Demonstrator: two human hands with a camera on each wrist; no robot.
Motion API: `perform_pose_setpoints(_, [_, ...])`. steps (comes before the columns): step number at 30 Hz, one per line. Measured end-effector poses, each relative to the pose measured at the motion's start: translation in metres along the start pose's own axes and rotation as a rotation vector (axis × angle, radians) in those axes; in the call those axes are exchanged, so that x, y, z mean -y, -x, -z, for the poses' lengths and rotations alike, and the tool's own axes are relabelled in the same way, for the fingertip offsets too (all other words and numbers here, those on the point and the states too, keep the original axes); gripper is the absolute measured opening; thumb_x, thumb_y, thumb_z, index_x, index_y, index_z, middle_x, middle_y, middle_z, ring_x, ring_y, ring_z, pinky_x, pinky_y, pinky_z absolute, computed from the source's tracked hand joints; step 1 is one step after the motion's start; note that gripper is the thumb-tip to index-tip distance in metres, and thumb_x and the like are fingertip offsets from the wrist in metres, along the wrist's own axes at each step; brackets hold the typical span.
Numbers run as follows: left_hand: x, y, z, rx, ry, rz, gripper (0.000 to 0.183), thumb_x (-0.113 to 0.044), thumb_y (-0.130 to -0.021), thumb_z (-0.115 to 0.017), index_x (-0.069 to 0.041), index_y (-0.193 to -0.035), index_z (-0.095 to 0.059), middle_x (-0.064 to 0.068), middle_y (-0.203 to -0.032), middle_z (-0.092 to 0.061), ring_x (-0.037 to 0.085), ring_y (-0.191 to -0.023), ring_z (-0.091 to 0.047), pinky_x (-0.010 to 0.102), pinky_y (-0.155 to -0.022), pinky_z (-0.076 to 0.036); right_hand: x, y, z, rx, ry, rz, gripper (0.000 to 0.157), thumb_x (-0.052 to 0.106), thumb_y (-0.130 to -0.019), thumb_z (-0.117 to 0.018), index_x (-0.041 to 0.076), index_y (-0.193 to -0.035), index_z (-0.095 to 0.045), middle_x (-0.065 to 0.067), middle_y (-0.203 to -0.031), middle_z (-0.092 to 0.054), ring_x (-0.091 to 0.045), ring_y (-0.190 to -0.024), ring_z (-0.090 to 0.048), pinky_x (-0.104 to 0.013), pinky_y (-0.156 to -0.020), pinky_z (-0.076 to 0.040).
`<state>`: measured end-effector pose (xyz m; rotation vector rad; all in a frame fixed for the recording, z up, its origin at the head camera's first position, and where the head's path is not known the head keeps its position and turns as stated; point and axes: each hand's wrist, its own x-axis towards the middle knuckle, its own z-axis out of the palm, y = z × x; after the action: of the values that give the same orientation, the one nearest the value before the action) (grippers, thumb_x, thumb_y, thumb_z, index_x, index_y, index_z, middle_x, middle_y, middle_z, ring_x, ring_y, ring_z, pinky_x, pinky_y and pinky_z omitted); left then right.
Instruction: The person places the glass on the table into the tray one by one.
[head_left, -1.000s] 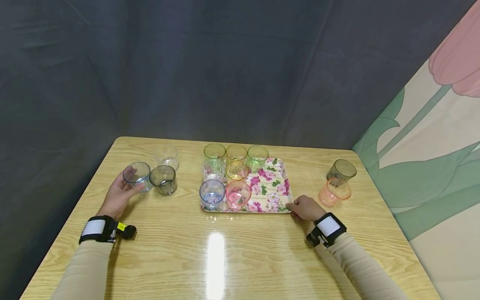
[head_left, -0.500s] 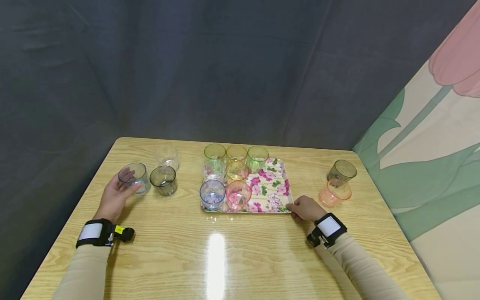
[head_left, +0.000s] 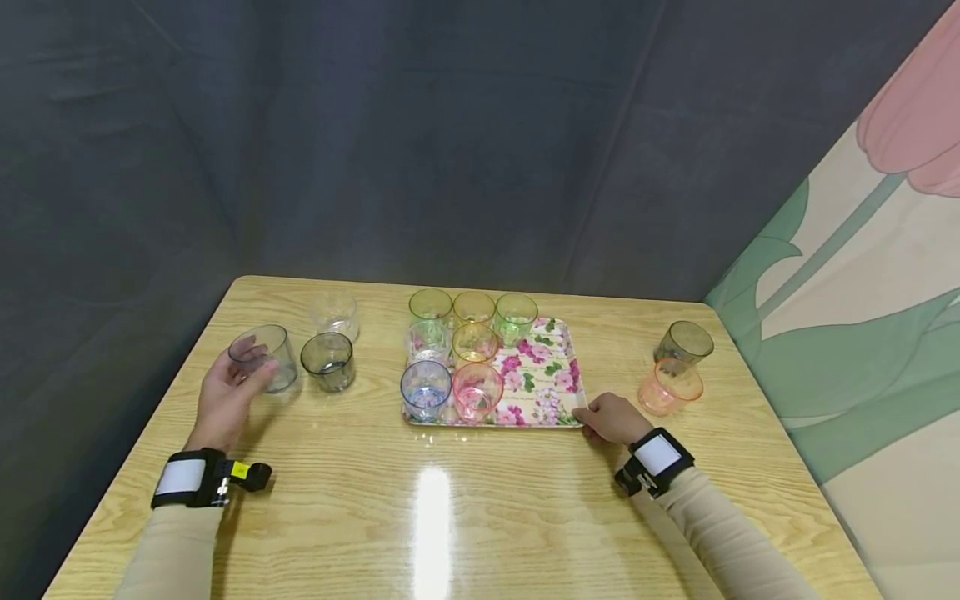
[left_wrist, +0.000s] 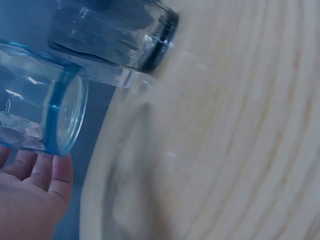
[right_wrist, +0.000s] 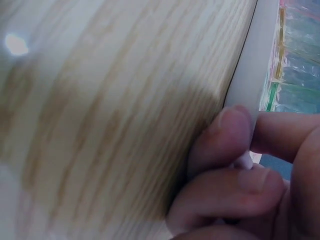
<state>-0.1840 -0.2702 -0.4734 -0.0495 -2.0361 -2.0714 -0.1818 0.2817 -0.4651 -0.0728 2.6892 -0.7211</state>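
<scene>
My left hand (head_left: 219, 404) holds a light-blue drinking glass (head_left: 283, 372) by its side, with fingers behind and thumb in front. In the left wrist view the held glass (left_wrist: 30, 95) appears raised off the table. Just right of it stands a dark grey glass (head_left: 330, 367), with a clear glass (head_left: 335, 315) behind. My right hand (head_left: 617, 419) pinches the near right corner of a flowered tray (head_left: 543, 379); the right wrist view shows thumb and fingers on the tray's rim (right_wrist: 257, 55). On the tray's left and back stand several coloured glasses, including a blue one (head_left: 426, 392) and a pink one (head_left: 477, 392).
Right of the tray, an orange-pink glass (head_left: 670, 387) stands close in front of an olive-brown glass (head_left: 682, 343). The wooden table (head_left: 345, 500) reaches back to a dark curtain (head_left: 450, 142). A tulip-patterned cloth (head_left: 862, 375) hangs on the right.
My left hand has drawn the light-blue glass leftward, widening the gap to the dark grey glass. My right hand and the tray have stayed put.
</scene>
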Motion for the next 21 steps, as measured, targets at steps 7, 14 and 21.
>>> perform_pose_setpoints(7, [-0.016, 0.002, 0.000, 0.031, -0.180, -0.065, 0.056, -0.009, -0.090, -0.060, -0.009, -0.142, -0.037, -0.007, -0.121, -0.052, 0.007, -0.108, -0.046, 0.013, -0.085, -0.031, 0.001, 0.000, 0.003, -0.033, 0.038, -0.012, 0.050, 0.037, -0.095, -0.051, 0.009, -0.056, -0.065, 0.001, -0.047, -0.057, -0.012, -0.044, -0.047, -0.025, -0.045, -0.034])
perform_pose_setpoints(14, [-0.042, 0.004, -0.014, 0.103, -0.168, -0.151, 0.058, -0.002, -0.089, -0.059, -0.008, -0.142, -0.037, 0.001, -0.125, -0.052, 0.018, -0.114, -0.043, 0.014, -0.086, -0.033, 0.010, 0.004, 0.028, -0.218, 0.050, 0.001, 0.064, 0.053, -0.095, -0.043, 0.008, -0.050, -0.054, -0.002, -0.043, -0.051, -0.013, -0.037, -0.034, -0.028, -0.041, -0.028])
perform_pose_setpoints(21, [-0.075, 0.011, -0.038, 0.227, -0.134, -0.220, 0.062, 0.008, -0.085, -0.058, -0.004, -0.142, -0.036, 0.008, -0.128, -0.051, 0.023, -0.117, -0.044, 0.015, -0.091, -0.036, 0.037, 0.007, 0.047, -0.566, -0.093, 0.155, 0.057, 0.048, -0.096, -0.044, 0.008, -0.056, -0.053, -0.005, -0.048, -0.051, -0.020, -0.038, -0.037, -0.032, -0.038, -0.029])
